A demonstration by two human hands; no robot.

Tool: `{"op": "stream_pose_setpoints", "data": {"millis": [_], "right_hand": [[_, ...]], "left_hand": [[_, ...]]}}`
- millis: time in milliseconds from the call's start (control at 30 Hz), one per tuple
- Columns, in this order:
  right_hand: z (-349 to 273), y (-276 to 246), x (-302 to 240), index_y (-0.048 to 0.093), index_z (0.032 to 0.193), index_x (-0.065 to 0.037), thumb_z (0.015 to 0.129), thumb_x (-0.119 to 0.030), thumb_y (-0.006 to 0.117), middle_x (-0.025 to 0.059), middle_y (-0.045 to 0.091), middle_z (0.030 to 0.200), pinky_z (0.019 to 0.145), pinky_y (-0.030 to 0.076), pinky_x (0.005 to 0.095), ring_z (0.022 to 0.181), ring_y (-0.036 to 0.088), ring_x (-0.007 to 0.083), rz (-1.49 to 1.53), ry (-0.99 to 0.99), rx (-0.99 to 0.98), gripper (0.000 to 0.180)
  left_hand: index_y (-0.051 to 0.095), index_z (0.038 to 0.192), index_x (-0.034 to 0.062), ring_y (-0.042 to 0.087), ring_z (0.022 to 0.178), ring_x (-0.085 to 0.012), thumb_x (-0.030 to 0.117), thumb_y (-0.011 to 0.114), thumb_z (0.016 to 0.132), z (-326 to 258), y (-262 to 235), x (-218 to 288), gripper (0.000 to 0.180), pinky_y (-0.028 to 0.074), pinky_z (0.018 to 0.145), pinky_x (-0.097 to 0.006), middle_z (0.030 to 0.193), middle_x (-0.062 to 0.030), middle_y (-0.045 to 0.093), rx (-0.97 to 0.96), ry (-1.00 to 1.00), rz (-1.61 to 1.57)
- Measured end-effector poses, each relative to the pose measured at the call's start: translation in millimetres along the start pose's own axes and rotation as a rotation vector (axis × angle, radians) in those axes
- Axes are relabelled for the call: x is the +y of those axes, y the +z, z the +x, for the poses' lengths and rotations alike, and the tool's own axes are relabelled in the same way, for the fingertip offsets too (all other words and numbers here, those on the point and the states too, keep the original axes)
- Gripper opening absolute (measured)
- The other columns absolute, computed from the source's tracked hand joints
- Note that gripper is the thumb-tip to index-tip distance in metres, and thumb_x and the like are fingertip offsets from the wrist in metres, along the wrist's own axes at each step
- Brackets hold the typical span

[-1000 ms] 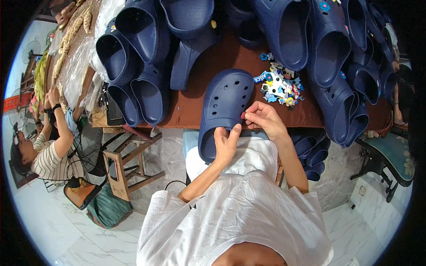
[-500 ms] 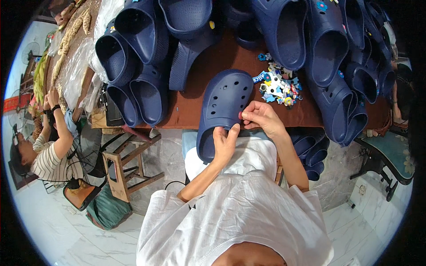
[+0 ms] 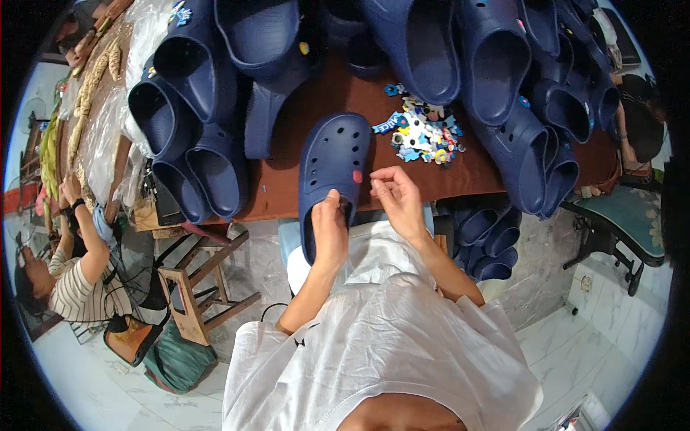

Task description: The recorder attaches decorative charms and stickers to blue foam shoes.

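A navy clog (image 3: pixel 334 159) is near the middle of the frame, toe up, its heel end reaching past the front edge of the desk (image 3: pixel 280 188) toward the person's lap. A red charm (image 3: pixel 357 176) sits at the right side of its upper, among the round holes. The left hand (image 3: pixel 330 228) has its grip clamped on the clog's side near the heel opening, thumb on top and the other fingers mostly hidden inside or behind. The right hand (image 3: pixel 399 202) is just right of the clog, apart from it, with its grip slightly spread; thumb and forefinger look bare, though the tips are small in this view.

Above the right hand, a heap of mixed charms (image 3: pixel 424 136) lies on the brown cloth, with a blue strip charm (image 3: pixel 388 123) at its left edge. Navy clogs stand stacked in the upper left (image 3: pixel 218 172) and the upper right (image 3: pixel 496 79) of the frame, and more clogs (image 3: pixel 496 241) are below the desk edge at right of centre. A wooden stool (image 3: pixel 185 305) is at lower left; farther left, a person in a striped top (image 3: pixel 75 287) reaches upward.
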State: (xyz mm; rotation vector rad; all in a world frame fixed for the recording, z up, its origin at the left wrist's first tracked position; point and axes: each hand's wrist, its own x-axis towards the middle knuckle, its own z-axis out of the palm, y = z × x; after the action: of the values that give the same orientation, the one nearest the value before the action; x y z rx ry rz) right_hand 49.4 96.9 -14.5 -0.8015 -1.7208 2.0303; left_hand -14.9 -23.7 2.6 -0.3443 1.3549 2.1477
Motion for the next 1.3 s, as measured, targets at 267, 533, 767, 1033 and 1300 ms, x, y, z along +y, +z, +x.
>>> {"op": "stream_pose_setpoints", "data": {"millis": [267, 533, 767, 1033, 1300], "right_hand": [[16.4, -79.0, -12.7, 0.059, 0.098, -0.002, 0.086, -0.006, 0.061, 0.0072, 0.054, 0.092, 0.059, 0.046, 0.0254, 0.066, 0.055, 0.0139, -0.611, -0.228, 0.531, 0.012], [27.4, -97.2, -3.1, 0.061, 0.100, -0.002, 0.085, -0.011, 0.065, 0.0077, 0.055, 0.090, 0.058, 0.044, 0.0271, 0.062, 0.052, 0.0122, -0.706, -0.240, 0.433, 0.018], [22.4, -91.0, -9.1, 0.060, 0.094, -0.002, 0.084, -0.008, 0.066, 0.0037, 0.052, 0.087, 0.053, 0.041, 0.0220, 0.063, 0.050, 0.0088, -0.650, -0.232, 0.406, 0.013], [14.1, -67.9, -21.5, 0.058, 0.094, -0.001, 0.086, -0.006, 0.063, 0.0064, 0.054, 0.090, 0.060, 0.046, 0.0244, 0.071, 0.055, 0.0120, -0.540, -0.281, 0.325, 0.010], [32.7, -19.5, -36.7, 0.059, 0.096, -0.001, 0.085, -0.005, 0.063, 0.0072, 0.056, 0.093, 0.065, 0.048, 0.0251, 0.074, 0.059, 0.0136, -0.385, -0.273, 0.093, 0.013]], "left_hand": [[0.059, 0.098, 0.0066, 0.055, 0.096, -0.0133, 0.018, 0.062, 0.088, -4.9, -1.9, 12.9, 0.015, 0.040, 0.090, -0.030, 0.101, -0.0017, 0.061, -0.113, -0.026, -0.163], [0.053, 0.114, 0.0025, 0.055, 0.106, -0.0171, 0.017, 0.063, 0.088, 0.8, -19.9, 6.9, 0.032, 0.039, 0.099, -0.035, 0.115, -0.0069, 0.058, -0.121, -0.170, -0.296], [0.038, 0.126, -0.0031, 0.050, 0.116, -0.0313, 0.000, 0.057, 0.081, 6.0, -4.3, 22.8, 0.049, 0.040, 0.103, -0.042, 0.126, -0.0184, 0.048, -0.166, -0.330, -0.535], [0.036, 0.128, -0.0040, 0.048, 0.120, -0.0325, 0.002, 0.054, 0.082, 14.8, 1.6, 25.0, 0.050, 0.039, 0.104, -0.043, 0.129, -0.0203, 0.047, -0.215, -0.297, -0.661], [0.033, 0.130, -0.0048, 0.048, 0.120, -0.0319, 0.002, 0.051, 0.084, 12.6, 1.6, 22.2, 0.050, 0.039, 0.105, -0.043, 0.129, -0.0201, 0.046, -0.287, -0.264, -0.539]]}}
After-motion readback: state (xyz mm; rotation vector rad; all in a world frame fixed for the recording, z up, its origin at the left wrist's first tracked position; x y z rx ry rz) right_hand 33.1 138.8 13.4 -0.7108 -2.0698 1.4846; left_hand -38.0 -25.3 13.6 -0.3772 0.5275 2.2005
